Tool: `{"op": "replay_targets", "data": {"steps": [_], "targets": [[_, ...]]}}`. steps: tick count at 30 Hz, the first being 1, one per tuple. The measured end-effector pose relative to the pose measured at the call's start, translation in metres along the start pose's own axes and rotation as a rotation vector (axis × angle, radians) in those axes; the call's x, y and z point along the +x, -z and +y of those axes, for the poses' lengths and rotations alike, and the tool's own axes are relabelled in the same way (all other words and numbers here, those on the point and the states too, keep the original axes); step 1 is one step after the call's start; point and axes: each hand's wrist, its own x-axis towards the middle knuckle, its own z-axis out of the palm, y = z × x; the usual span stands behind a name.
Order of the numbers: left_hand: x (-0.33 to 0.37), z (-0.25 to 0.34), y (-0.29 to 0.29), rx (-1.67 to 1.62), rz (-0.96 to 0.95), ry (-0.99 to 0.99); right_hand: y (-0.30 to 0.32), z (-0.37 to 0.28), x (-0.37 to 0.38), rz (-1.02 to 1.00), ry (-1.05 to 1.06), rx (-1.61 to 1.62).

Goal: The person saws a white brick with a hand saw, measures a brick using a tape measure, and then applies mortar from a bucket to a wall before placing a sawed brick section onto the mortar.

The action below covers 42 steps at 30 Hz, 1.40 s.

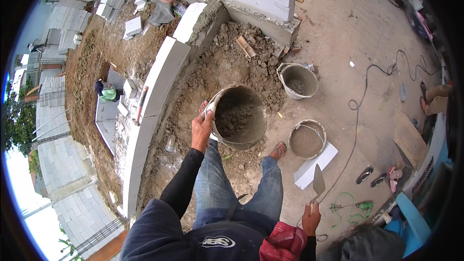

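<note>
My left hand [201, 129] is closed on the rim of a large bucket [258, 122], which tilts so that its mouth faces me. Grey-brown clumps of mortar [235, 120] lie inside it. At the lower right my right hand [311, 219] grips the handle of a pointed trowel [319, 181], its blade directed away from me. Beyond the trowel stands a bucket of smooth grey mortar [306, 141], next to a white block [315, 165]. Farther off is another bucket [311, 86] with some grey material in its bottom.
A low white block wall [151, 101] curves along my left, with a hammer [141, 105] on it. Loose soil [227, 63] and a wood piece [246, 47] lie ahead. A black cable [356, 125] crosses the right-hand floor near sandals [378, 179]. Another person [109, 92] is beyond the wall.
</note>
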Motion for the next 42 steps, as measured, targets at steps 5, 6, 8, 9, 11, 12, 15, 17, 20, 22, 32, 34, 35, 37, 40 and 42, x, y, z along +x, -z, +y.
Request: {"op": "replay_targets", "data": {"steps": [5,6,8,9,11,12,15,17,20,22,32,34,35,37,40,42], "targets": [[-0.123,0.179,0.067,0.000,0.276,-0.191,0.090,-0.166,0.046,-0.125,0.556,-0.168],[-0.133,0.191,0.081,0.008,0.336,-0.228,0.099,-0.210,0.049,-0.162,0.649,-0.213],[-0.151,0.199,0.114,-0.062,0.406,-0.243,0.096,-0.297,0.059,-0.226,0.856,-0.321],[-0.161,0.204,0.128,-0.064,0.440,-0.256,0.083,-0.339,0.064,-0.255,0.960,-0.389],[-0.162,0.202,0.134,-0.092,0.439,-0.278,0.056,-0.401,0.075,-0.273,1.039,-0.528],[-0.152,0.208,0.126,-0.150,0.395,-0.303,0.036,-0.411,0.090,-0.266,1.095,-0.584],[-0.122,0.209,0.125,-0.239,0.325,-0.335,-0.020,-0.412,0.075,-0.267,1.202,-0.759],[-0.111,0.206,0.148,-0.204,0.315,-0.327,-0.019,-0.431,0.069,-0.320,1.340,-0.841],[-0.104,0.207,0.161,-0.158,0.289,-0.280,0.000,-0.495,0.071,-0.167,1.312,-0.756],[-0.078,0.207,0.150,-0.109,0.251,-0.328,-0.026,-0.506,0.104,-0.053,1.361,-0.754],[-0.013,0.236,0.171,-0.217,0.323,-0.331,-0.023,-0.556,0.159,-0.323,1.096,-0.680],[0.000,0.246,0.161,-0.205,0.320,-0.383,-0.044,-0.551,0.177,-0.527,1.008,-0.602],[0.005,0.262,0.152,-0.275,0.318,-0.406,-0.062,-0.533,0.198,-0.598,1.023,-0.557],[0.012,0.273,0.148,-0.223,0.300,-0.426,-0.074,-0.546,0.194,-0.807,1.014,-0.442],[0.024,0.288,0.148,-0.146,0.304,-0.417,-0.070,-0.571,0.182,-1.056,0.945,-0.272],[0.032,0.288,0.155,-0.128,0.347,-0.368,-0.059,-0.589,0.183,-1.115,0.989,-0.182]]}}
